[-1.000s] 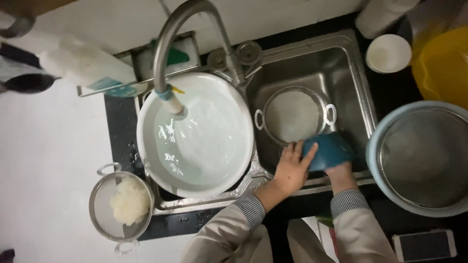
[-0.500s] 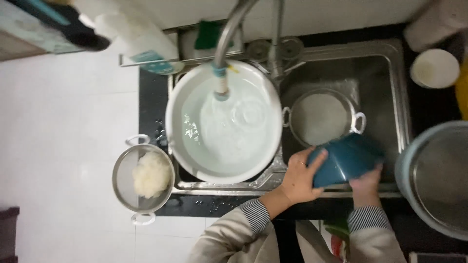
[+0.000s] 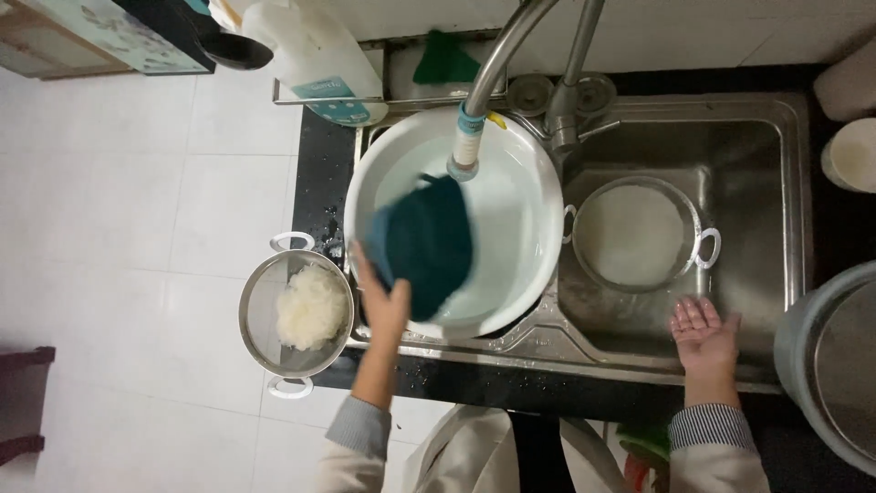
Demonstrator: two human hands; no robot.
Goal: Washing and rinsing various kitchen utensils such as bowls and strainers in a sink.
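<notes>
**Blue bowl carried from right sink to white basin**

Half a second back both hands held the blue bowl [image 3: 424,245] over the right sink [image 3: 757,164], beside the steel strainer [image 3: 636,234]. Now the left hand [image 3: 383,306] alone grips its near rim and tips it into the white basin [image 3: 534,196], just below the faucet nozzle [image 3: 464,151]. Right hand [image 3: 704,333] let go; it rests open, palm up, fingers spread, at the sink's front edge.

Bowl: dark teal, smooth, glazed-looking, round. Basin: wide, glossy white, holds water. Strainer: fine metal mesh, two loop handles, pale contents. A second strainer [image 3: 265,315] left of the basin holds a clump of white noodle-like strands [image 3: 312,306].

Motion blur softens the left hand and bowl; finger placement unclear. Grey tub [image 3: 826,365] right of the sink is cut off by the frame edge. White bottle [image 3: 315,46] behind the basin is partly out of frame.
</notes>
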